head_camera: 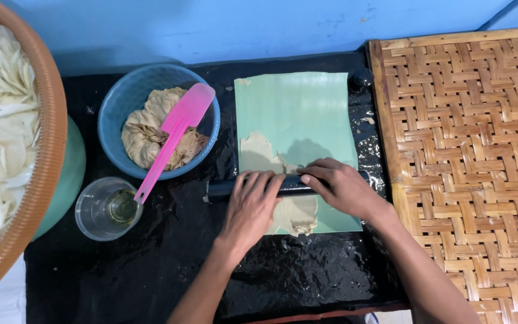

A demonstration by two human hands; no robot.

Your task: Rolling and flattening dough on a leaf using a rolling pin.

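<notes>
My left hand (251, 204) and my right hand (338, 186) press palm-down on a dark rolling pin (223, 189) that lies across a pale green sheet (298, 105). Thin beige dough (259, 153) is spread on the sheet above the pin, and more dough (298, 216) shows below it. The sheet rests on a glossy black plastic-covered surface (151, 264). The fingers of both hands are extended over the pin rather than wrapped around it.
A blue bowl (121, 102) holds a lump of dough (145, 132) and a pink spatula (172, 135). A clear cup with yellowish oil (106, 208) stands below it. A woven basket of white chips (7, 138) is at left; a woven bamboo mat (469, 156) is at right.
</notes>
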